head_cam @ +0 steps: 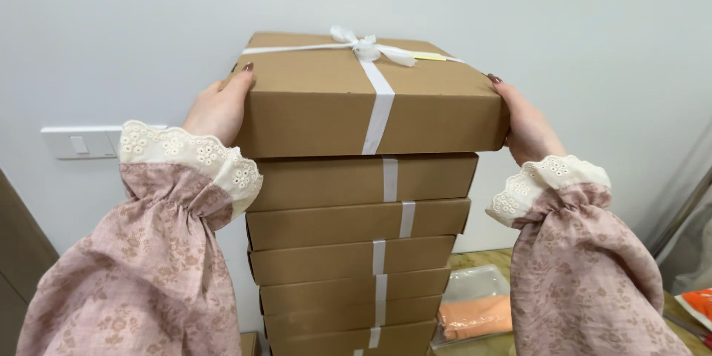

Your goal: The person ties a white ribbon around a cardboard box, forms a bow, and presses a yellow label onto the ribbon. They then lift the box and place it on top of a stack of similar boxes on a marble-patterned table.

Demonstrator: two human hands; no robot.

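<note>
Head view, looking over a tall stack of flat brown boxes (pixel 356 252) against a pale wall (pixel 148 30). I have the top box (pixel 326 104) pinched between both palms: left hand (pixel 219 107) flat on its left side, fingers curling over the upper edge; right hand (pixel 526 126) pressed to the right side, fingertips on the top corner. Neither hand wraps round; it is a squeeze grip, which suits a wide, shallow box w/ no handle. White ribbon (pixel 382 104) crosses the lid, bow (pixel 363 46) at the far edge; lower boxes carry the same band, approx. aligned. Wall switch (pixel 78 142) far left. Orange item in a clear bag (pixel 475 311) lies low right on a tabletop (pixel 482 258).
</note>
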